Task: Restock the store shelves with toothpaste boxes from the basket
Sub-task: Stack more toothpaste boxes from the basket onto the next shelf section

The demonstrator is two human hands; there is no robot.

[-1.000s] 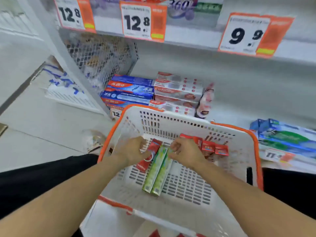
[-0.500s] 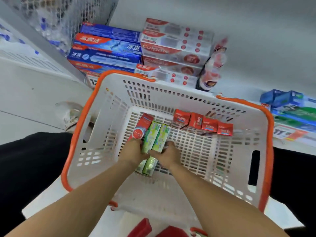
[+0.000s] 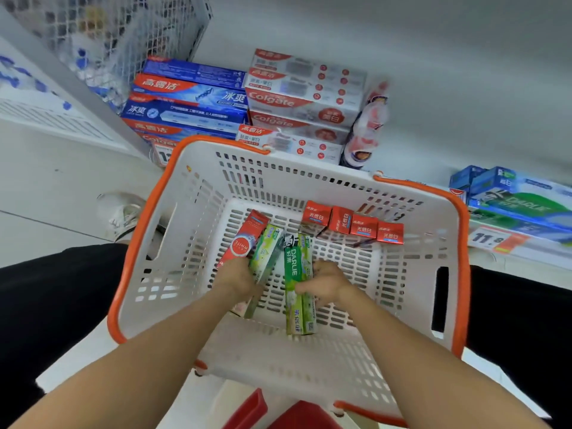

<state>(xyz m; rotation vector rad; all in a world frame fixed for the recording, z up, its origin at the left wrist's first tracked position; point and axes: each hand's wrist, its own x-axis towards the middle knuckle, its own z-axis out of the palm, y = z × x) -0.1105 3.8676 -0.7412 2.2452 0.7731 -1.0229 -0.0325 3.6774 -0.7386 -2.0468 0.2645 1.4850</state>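
Note:
A white basket with an orange rim (image 3: 148, 224) sits in front of me. Inside lie two green Darlie toothpaste boxes and a red box (image 3: 244, 239), with several small red boxes (image 3: 353, 224) standing along the far wall. My right hand (image 3: 325, 281) grips the right green box (image 3: 297, 274). My left hand (image 3: 238, 278) holds the left green box (image 3: 266, 252), and the red box lies just beside it. The low shelf (image 3: 433, 144) beyond the basket carries stacked blue Colgate boxes (image 3: 188, 103) and white-red Colgate boxes (image 3: 303, 97).
Blue-green Darlie boxes (image 3: 520, 199) lie on the shelf at right above an 11.8 price tag (image 3: 492, 239). A wire mesh divider (image 3: 123, 35) stands at upper left. A white shoe (image 3: 123, 212) is on the floor left of the basket.
The two green boxes have come apart: my right hand has pulled one to the right and turned its printed face up, while my left hand stays on the other.

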